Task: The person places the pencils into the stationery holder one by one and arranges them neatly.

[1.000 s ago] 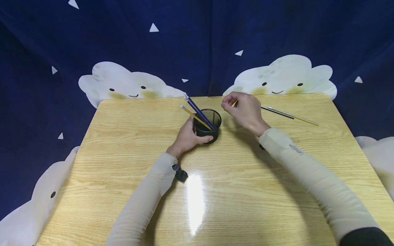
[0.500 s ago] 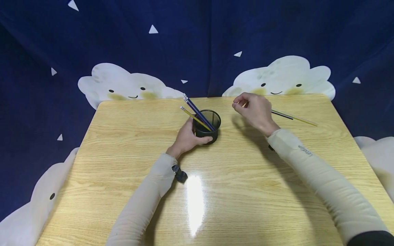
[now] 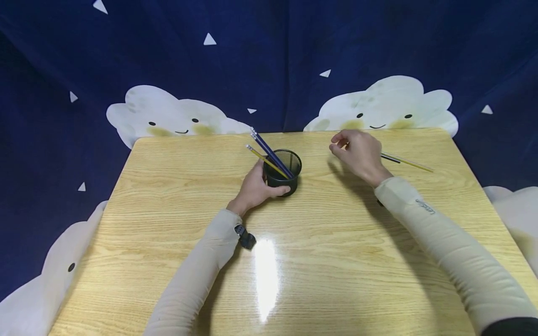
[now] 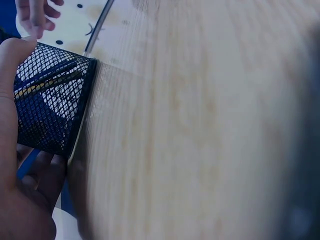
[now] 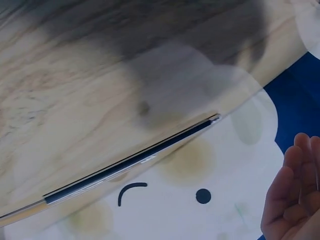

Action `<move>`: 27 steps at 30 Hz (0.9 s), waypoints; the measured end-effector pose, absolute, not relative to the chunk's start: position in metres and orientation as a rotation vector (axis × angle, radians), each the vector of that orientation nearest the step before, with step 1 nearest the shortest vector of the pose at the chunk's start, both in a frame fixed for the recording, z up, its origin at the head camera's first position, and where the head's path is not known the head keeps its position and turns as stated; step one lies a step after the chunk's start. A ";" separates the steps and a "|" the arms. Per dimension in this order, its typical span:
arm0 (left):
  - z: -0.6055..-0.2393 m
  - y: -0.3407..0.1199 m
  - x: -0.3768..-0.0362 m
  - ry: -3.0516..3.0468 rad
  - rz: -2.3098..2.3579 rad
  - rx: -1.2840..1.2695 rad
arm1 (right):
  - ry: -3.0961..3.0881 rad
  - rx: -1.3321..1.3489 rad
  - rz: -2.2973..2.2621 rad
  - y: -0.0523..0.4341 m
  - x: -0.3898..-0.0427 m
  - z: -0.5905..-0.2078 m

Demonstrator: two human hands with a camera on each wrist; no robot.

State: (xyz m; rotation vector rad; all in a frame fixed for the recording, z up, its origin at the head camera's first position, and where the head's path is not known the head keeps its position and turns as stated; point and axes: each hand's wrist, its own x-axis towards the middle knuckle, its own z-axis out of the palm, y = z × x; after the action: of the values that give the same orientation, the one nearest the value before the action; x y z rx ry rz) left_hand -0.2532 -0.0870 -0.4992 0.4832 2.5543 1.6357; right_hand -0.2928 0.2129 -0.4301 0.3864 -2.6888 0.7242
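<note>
Nearby, mesh cup (image 3: 282, 171) holding pencils (image 3: 269, 154), cloud backdrop (image 3: 168, 116) behind table (image 3: 168, 210)

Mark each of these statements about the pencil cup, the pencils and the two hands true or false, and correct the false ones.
1. The left hand holds the black mesh cup. True.
2. The cup lies tipped on its side. False: it stands upright on the table.
3. Pencils still lie on the table beyond the right hand. True: a dark pencil and a yellow pencil.
4. The cup is empty. False: it holds blue pencils and a yellow one.
5. The right hand has a pencil lifted above the cup. False: it is over the table, away from the cup.
</note>
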 end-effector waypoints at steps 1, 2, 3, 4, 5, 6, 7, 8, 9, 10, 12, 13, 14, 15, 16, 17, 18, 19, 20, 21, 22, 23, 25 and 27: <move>-0.499 -0.087 -0.253 2.553 1.636 0.484 | -2.694 0.387 0.709 0.215 -0.293 -0.431; -0.499 -0.087 -0.253 2.551 1.637 0.484 | -2.699 0.386 0.694 0.216 -0.294 -0.433; -0.500 -0.086 -0.253 2.550 1.636 0.481 | -2.702 0.385 0.683 0.218 -0.294 -0.434; -0.500 -0.086 -0.253 2.552 1.634 0.479 | -2.706 0.382 0.672 0.220 -0.294 -0.435; -0.500 -0.086 -0.253 2.553 1.634 0.474 | -2.710 0.380 0.660 0.222 -0.295 -0.436; -0.500 -0.086 -0.253 2.556 1.630 0.471 | -2.714 0.378 0.650 0.224 -0.295 -0.436; -0.500 -0.086 -0.253 2.559 1.628 0.469 | -2.720 0.372 0.640 0.226 -0.295 -0.437; -0.500 -0.086 -0.253 2.560 1.624 0.466 | -2.724 0.367 0.632 0.228 -0.296 -0.438; -0.500 -0.086 -0.253 2.563 1.622 0.465 | -2.729 0.365 0.626 0.230 -0.296 -0.438; -0.500 -0.086 -0.253 2.563 1.620 0.464 | -2.736 0.361 0.619 0.232 -0.296 -0.439; -0.500 -0.087 -0.253 2.563 1.616 0.463 | -2.745 0.356 0.608 0.236 -0.296 -0.440; -0.499 -0.087 -0.253 2.563 1.615 0.462 | -2.750 0.354 0.602 0.238 -0.296 -0.440; -0.499 -0.087 -0.252 2.562 1.615 0.457 | -2.755 0.351 0.595 0.241 -0.296 -0.441; -0.499 -0.088 -0.252 2.560 1.619 0.455 | -2.762 0.346 0.589 0.243 -0.296 -0.441; -0.499 -0.088 -0.252 2.558 1.619 0.451 | -2.768 0.339 0.583 0.245 -0.297 -0.442; -0.499 -0.088 -0.252 2.555 1.623 0.449 | -2.775 0.332 0.577 0.247 -0.297 -0.442; -0.499 -0.088 -0.251 2.552 1.628 0.448 | -2.782 0.323 0.572 0.249 -0.297 -0.443; -0.499 -0.088 -0.251 2.549 1.630 0.447 | -2.790 0.315 0.564 0.251 -0.298 -0.443; -0.499 -0.088 -0.251 2.545 1.635 0.450 | -2.797 0.308 0.556 0.253 -0.298 -0.444; -0.499 -0.088 -0.251 2.543 1.639 0.455 | -2.802 0.303 0.551 0.255 -0.298 -0.444; -0.500 -0.088 -0.251 2.543 1.640 0.461 | -2.805 0.300 0.544 0.257 -0.299 -0.445; -0.500 -0.088 -0.251 2.543 1.640 0.465 | -2.809 0.297 0.536 0.259 -0.299 -0.445; -0.500 -0.087 -0.252 2.546 1.638 0.471 | -2.819 0.298 0.520 0.263 -0.299 -0.446; -0.500 -0.087 -0.253 2.550 1.639 0.477 | -2.831 0.295 0.507 0.266 -0.300 -0.447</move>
State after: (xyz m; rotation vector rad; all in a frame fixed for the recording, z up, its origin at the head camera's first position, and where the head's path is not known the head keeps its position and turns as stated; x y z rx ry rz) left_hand -0.2526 -0.0873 -0.5004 0.4772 2.5498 1.6392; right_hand -0.2997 0.2664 -0.4471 0.2951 -2.8307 0.5067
